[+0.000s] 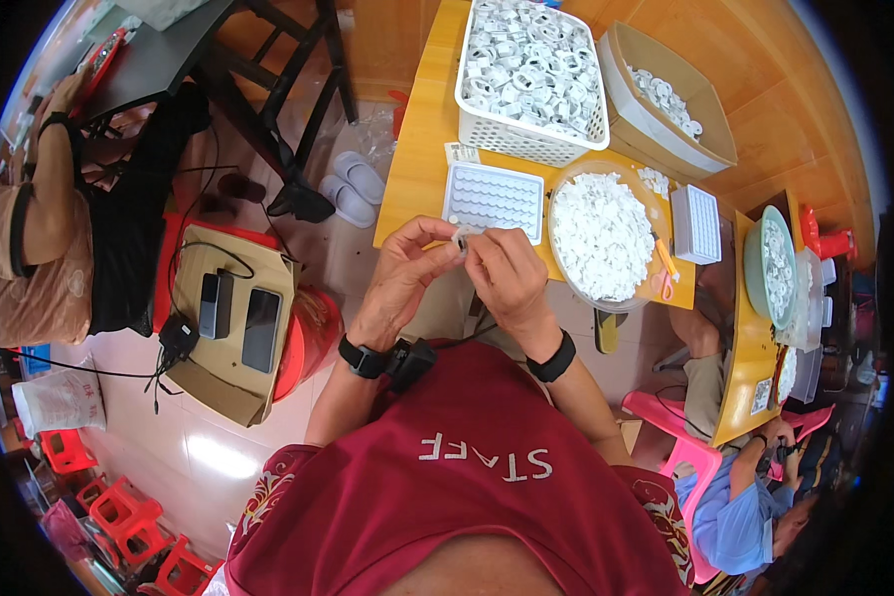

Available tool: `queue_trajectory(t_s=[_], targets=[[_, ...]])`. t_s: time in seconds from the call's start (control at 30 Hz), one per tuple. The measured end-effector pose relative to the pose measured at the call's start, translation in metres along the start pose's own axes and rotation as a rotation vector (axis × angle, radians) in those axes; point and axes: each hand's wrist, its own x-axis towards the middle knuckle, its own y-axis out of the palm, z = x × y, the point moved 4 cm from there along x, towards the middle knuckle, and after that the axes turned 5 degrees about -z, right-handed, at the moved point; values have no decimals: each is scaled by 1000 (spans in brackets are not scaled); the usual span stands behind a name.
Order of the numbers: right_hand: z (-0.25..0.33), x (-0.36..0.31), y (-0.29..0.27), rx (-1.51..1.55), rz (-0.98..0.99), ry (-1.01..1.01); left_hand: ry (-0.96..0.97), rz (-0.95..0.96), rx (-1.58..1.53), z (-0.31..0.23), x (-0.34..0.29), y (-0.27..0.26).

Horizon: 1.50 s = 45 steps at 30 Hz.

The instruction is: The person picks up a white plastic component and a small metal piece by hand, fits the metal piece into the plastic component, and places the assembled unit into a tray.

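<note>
In front of my chest, above the near edge of the yellow table, both hands meet at a small white plastic part [460, 238] with a dark opening. My left hand [399, 276] is closed, pinching the part between thumb and fingertips. From the other side my right hand [510, 278] is closed on it too, its bent fingers partly hiding the part. Just beyond them lies a white tray [451, 211] with rows of small pieces. To its right is a round bowl [606, 304] heaped with small white pieces.
A white basket [517, 145] and a cardboard box [710, 154] hold white plastic parts. Scissors [663, 287] and a stacked tray [696, 224] lie right of the bowl. Left, a carton [209, 382] holds a phone [260, 331]. Other people sit at both sides, one on a pink chair [656, 409].
</note>
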Motion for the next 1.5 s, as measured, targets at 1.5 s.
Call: queue_trajectory(t_s=[1.5], targets=[[-9,3,-7,117,225,191,-138,53,-133,11,6,6]])
